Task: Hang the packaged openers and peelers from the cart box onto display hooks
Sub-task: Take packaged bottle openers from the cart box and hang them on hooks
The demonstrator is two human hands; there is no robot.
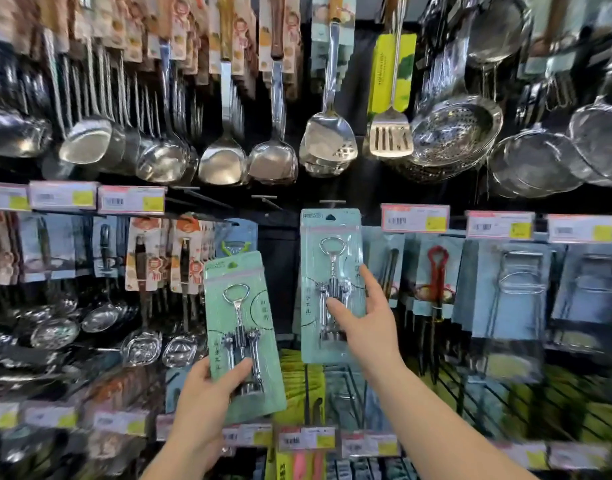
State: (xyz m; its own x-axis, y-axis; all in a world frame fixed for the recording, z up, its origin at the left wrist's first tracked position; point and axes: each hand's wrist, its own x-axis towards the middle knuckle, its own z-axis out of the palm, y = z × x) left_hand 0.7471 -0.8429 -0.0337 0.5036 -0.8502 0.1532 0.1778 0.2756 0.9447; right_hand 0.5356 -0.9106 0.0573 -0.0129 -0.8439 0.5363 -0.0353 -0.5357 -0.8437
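Note:
My left hand [207,393] grips the lower end of a green carded corkscrew opener [243,327], thumb across its front, and the card tilts slightly to the left. A second identical carded opener [327,268] is up at the display, its hang hole level with a bare hook [332,202]. My right hand [363,317] pinches this second card, thumb on the front and fingers along its right edge. Whether the card is on the hook cannot be made out.
Steel ladles, turners [328,140] and strainers [457,133] hang in the row above. Carded peelers [186,258] hang to the left and blue-carded tools [436,278] to the right. Price tags [415,218] line the rails. Two more bare hooks [266,199] jut out between the hands.

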